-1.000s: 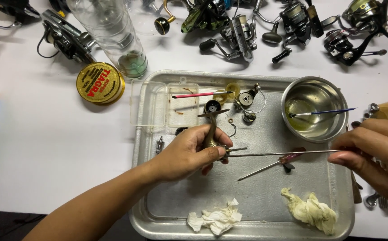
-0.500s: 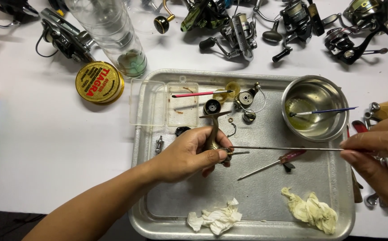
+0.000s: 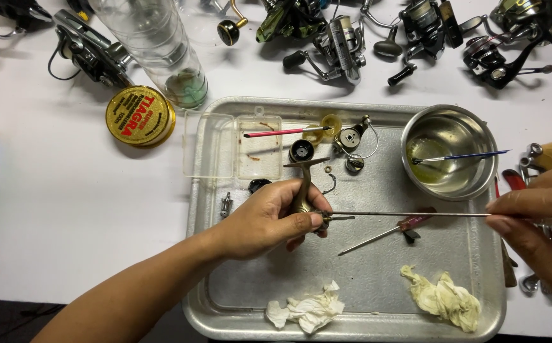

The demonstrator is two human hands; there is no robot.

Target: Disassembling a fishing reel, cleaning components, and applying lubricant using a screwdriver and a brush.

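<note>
Nearest the camera, along the front rim of the metal tray [image 3: 194, 209], lie two crumpled wipes: a white tissue [image 3: 306, 310] and, to its right, a yellowish rag [image 3: 442, 298]. Just beyond them the left hand [image 3: 269, 219] is closed around a bronze reel body [image 3: 304, 190], held upright over the tray with its flat foot at the top. A long thin rod [image 3: 409, 215] runs level from the base of that part across to the right hand [image 3: 536, 225], whose thumb and fingers pinch its far end above the tray's right edge. Whether the rod sits inside the reel body or only touches it is hard to tell, since the thumb covers the joint. Under the rod lies a small screwdriver [image 3: 384, 232] with a red handle, flat on the tray.

Farther back on the tray stand a steel bowl [image 3: 449, 152] with oily liquid and a blue brush resting in it, some small loose reel parts [image 3: 352, 141], and a clear plastic box [image 3: 232, 145] with a pink brush [image 3: 282, 132] across it. Beyond the tray, on the white tabletop [image 3: 66, 203], sit a round yellow tin [image 3: 140, 116], a clear plastic bottle [image 3: 155, 47] and a row of fishing reels [image 3: 333, 38].
</note>
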